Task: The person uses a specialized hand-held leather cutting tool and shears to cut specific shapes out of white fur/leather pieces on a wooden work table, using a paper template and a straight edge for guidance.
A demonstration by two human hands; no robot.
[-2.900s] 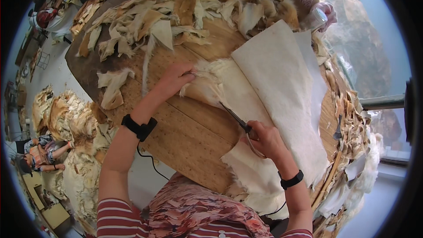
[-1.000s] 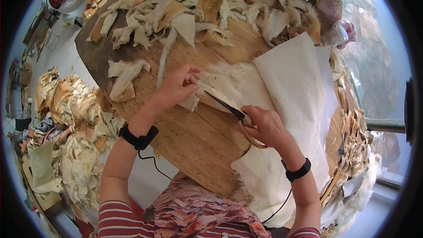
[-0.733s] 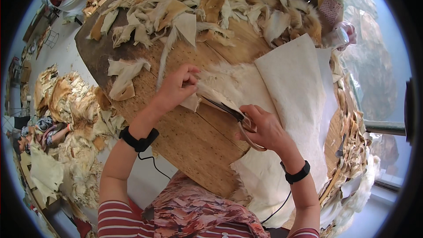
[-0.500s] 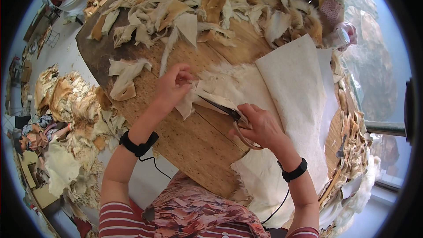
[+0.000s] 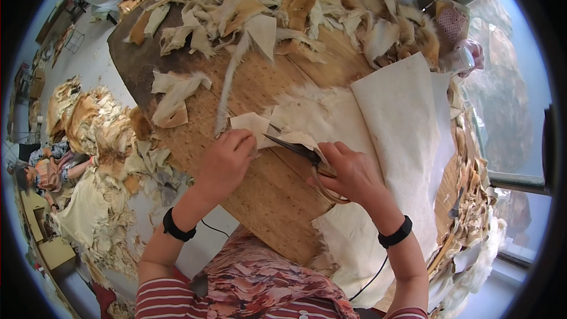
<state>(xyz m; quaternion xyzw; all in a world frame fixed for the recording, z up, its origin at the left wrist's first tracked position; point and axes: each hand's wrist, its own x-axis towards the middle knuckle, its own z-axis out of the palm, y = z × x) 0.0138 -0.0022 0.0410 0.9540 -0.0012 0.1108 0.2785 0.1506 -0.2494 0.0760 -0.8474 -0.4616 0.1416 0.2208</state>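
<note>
My right hand (image 5: 348,174) grips a pair of scissors (image 5: 298,148) by its loop handles, and the dark blades point to the left, parted. Between and beside the blades lies the edge of a cream furry hide (image 5: 325,109) spread over the wooden table. With closed fingers my left hand (image 5: 227,162) pinches a pale flap of this hide (image 5: 251,125), just left of the blade tips. Part of the flap is hidden behind the fingers.
Trimmed hide scraps (image 5: 236,9) heap along the far side of the wooden table (image 5: 260,195). A folded pale sheet (image 5: 401,112) lies at right. Piled hides (image 5: 94,124) fill the floor at left, where another person (image 5: 50,171) sits. A jar (image 5: 459,59) stands far right.
My left hand has come down and slightly left, folding the flap over. The scissor blades have parted wider, while my right hand stays nearly in place.
</note>
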